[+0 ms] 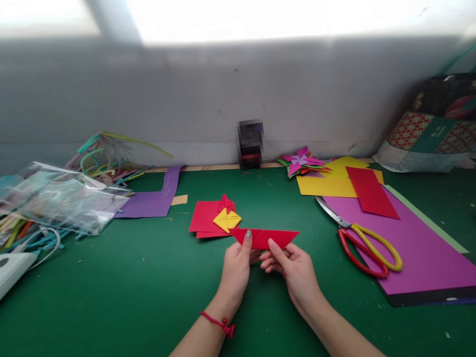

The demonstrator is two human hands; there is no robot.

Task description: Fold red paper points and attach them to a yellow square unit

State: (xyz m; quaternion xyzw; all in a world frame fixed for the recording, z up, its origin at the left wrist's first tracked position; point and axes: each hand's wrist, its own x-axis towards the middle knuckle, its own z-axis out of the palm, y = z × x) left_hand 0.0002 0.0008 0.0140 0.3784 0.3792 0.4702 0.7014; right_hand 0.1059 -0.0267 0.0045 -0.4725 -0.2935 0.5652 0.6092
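Forearms (183, 353): nearest, over green table (108, 329)
Left hand (235, 264): gripping red paper (265, 236), thumb on front
Right hand (299, 269): pinching its lower edge
Red paper: between hands, near yellow piece (227, 220)
Risk: uneven thumb pressure could skew creases
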